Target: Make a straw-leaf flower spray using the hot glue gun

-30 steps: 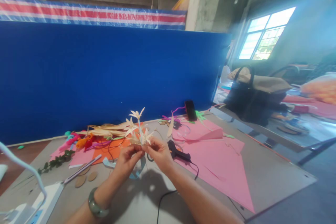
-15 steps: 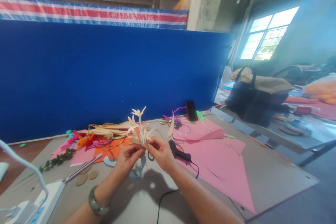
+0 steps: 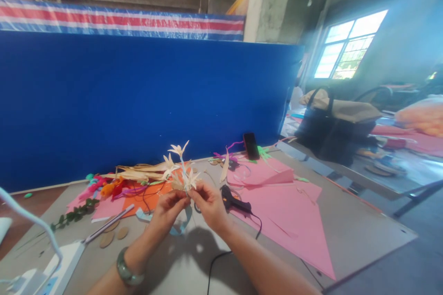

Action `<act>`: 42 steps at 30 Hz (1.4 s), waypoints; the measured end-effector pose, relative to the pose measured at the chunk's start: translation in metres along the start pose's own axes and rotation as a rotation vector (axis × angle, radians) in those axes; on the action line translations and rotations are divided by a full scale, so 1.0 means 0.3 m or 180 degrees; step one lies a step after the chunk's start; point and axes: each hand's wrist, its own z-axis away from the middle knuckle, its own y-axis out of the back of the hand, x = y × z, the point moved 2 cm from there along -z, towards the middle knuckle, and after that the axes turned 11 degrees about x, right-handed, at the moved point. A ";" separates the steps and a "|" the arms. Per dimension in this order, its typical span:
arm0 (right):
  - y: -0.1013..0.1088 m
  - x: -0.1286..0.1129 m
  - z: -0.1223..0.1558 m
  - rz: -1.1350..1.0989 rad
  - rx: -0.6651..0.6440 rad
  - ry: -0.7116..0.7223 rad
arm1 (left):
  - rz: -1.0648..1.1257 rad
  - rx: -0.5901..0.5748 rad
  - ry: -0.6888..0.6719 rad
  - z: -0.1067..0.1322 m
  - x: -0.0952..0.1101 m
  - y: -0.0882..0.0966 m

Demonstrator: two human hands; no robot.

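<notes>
A spray of cream star-shaped craft flowers (image 3: 179,150) stands upright on a pale blue stem above the table. My left hand (image 3: 172,207) pinches its base from the left, thumb against fingers. From the other side my right hand (image 3: 208,205) pinches the same base, its fingertips almost touching the left ones. A light blue ribbon (image 3: 182,227) hangs below the hands and loops on the tabletop. What exactly lies between the fingertips is partly hidden. Just right of my right hand lies a black glue gun (image 3: 236,199) with its cord.
Pink sheets (image 3: 282,216) cover the table's right side; a phone (image 3: 251,146) leans on the blue panel (image 3: 145,97). At left lie dried husks (image 3: 140,171), colourful pipe cleaners (image 3: 104,186), a green leafy sprig (image 3: 76,210), wooden discs (image 3: 107,238) and a power strip (image 3: 64,262).
The flowers tilt slightly further left in my hands. Both hands keep their pinch at the base, and the view has shifted a little.
</notes>
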 end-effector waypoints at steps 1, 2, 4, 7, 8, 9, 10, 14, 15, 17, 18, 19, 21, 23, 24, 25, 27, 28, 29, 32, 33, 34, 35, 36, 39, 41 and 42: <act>0.001 0.000 0.000 0.0006 0.0013 0.0002 | 0.0027 0.0011 0.0001 0.001 -0.001 -0.002; 0.001 -0.001 0.001 0.0007 0.0020 0.0002 | 0.0033 0.0016 -0.0007 0.002 -0.001 -0.004; 0.002 0.000 0.002 -0.0005 0.0023 0.0006 | 0.0004 0.0022 -0.0033 0.004 0.001 -0.006; 0.004 -0.001 0.003 -0.0060 0.0047 0.0027 | -0.0062 0.0047 -0.0033 0.007 0.008 -0.007; 0.005 -0.003 0.003 -0.0087 0.0064 0.0037 | -0.0068 0.0063 -0.0028 0.008 0.010 -0.007; 0.006 -0.004 0.003 -0.0119 0.0083 0.0043 | -0.0059 0.0081 -0.0025 0.008 0.011 -0.007; 0.007 -0.006 0.002 -0.0149 0.0095 0.0043 | -0.0046 0.0088 -0.0017 0.009 0.012 -0.007; 0.010 -0.010 0.000 -0.0182 0.0093 0.0061 | 0.0029 0.0086 0.0004 0.005 0.004 -0.005; 0.010 -0.010 0.000 -0.0160 0.0090 0.0085 | 0.0033 0.0077 0.0017 0.005 0.000 -0.004; 0.009 -0.007 0.001 -0.0104 0.0098 0.0127 | 0.0021 0.0069 0.0011 0.004 -0.006 -0.003; 0.008 -0.005 0.002 -0.0084 0.0097 0.0139 | 0.0001 0.0065 -0.0005 0.004 -0.008 -0.002; 0.007 -0.003 0.003 -0.0075 0.0096 0.0143 | -0.0022 0.0071 -0.0030 0.005 -0.009 -0.001; 0.004 0.001 0.005 -0.0091 0.0090 0.0131 | -0.0059 0.0069 -0.0047 0.008 -0.009 -0.001; 0.002 0.004 0.006 -0.0124 0.0088 0.0094 | -0.0065 0.0064 -0.0025 0.010 -0.008 -0.003; 0.001 0.004 0.006 -0.0131 0.0090 0.0068 | -0.0066 0.0068 -0.0019 0.011 -0.007 -0.003; 0.001 0.005 0.006 -0.0127 0.0087 0.0042 | -0.0064 0.0078 -0.0025 0.011 -0.005 -0.004; 0.003 0.006 0.005 -0.0094 0.0075 0.0014 | -0.0070 0.0098 -0.0074 0.011 0.000 -0.005; 0.004 0.007 0.003 -0.0073 0.0064 0.0009 | -0.0081 0.0094 -0.0098 0.011 0.003 -0.006; 0.006 0.008 0.001 -0.0057 0.0045 0.0006 | -0.0090 0.0094 -0.0118 0.010 0.005 -0.006; 0.010 0.008 -0.005 -0.0066 -0.0010 -0.0005 | -0.0121 0.0126 -0.0105 0.007 0.010 -0.006; 0.012 0.007 -0.007 -0.0084 -0.0014 -0.0008 | -0.0120 0.0154 -0.0084 0.006 0.009 -0.005; 0.013 0.004 -0.008 -0.0101 -0.0014 -0.0005 | -0.0107 0.0183 -0.0063 0.005 0.008 -0.003; 0.013 0.001 -0.008 -0.0119 -0.0013 0.0005 | -0.0086 0.0211 -0.0029 0.005 0.006 -0.001; 0.014 -0.004 -0.008 -0.0137 -0.0014 0.0021 | -0.0065 0.0232 0.0016 0.004 0.003 0.002; 0.013 -0.020 -0.005 -0.0186 -0.0044 0.0070 | -0.0028 0.0254 0.0152 0.004 -0.004 0.008; 0.012 -0.028 -0.003 -0.0214 -0.0050 0.0085 | -0.0026 0.0240 0.0202 0.003 -0.002 0.012; 0.012 -0.031 -0.003 -0.0224 -0.0047 0.0088 | -0.0026 0.0231 0.0208 0.002 0.001 0.013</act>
